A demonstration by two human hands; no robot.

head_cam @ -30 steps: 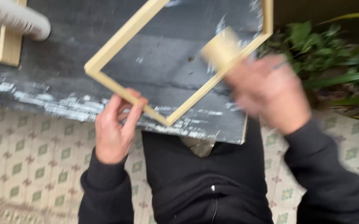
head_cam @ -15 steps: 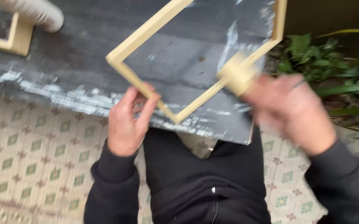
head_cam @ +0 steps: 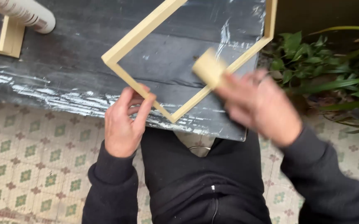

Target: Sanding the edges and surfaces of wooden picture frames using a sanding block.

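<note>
1. Pinching the frame [head_cam: 146, 35] w/ my left hand [head_cam: 123, 122]: thumb and fingers closed on the near-left rail, just left of the near corner, which points back at my body.
2. Frame is pale wood, lies flat on the dark table [head_cam: 63, 62], turned like a diamond. Left corner sits up-left of my left hand; far side runs out of view at the top.
3. My right hand [head_cam: 262, 110] is blurred, closed around a small pale block [head_cam: 208, 70]. Can't tell exactly how the fingers wrap it, but it's gripped, not loose.
4. Key relation: block sits on or right at the near-right rail, approx midway along it. That rail runs from the near corner up and right toward the table's right edge. Long axis is diagonal, so it lies across my right hand, not in line w/ it.
5. Right hand is the nearer one to that rail; left hand is on the adjoining rail, on the other side of the near corner.
6. Other stuff: white tube [head_cam: 26, 14] and a second small frame [head_cam: 9, 39] at far left on the table, well apart from both hands. Green plants [head_cam: 320, 70] right of the table, patterned tile floor [head_cam: 30, 157] below.
</note>
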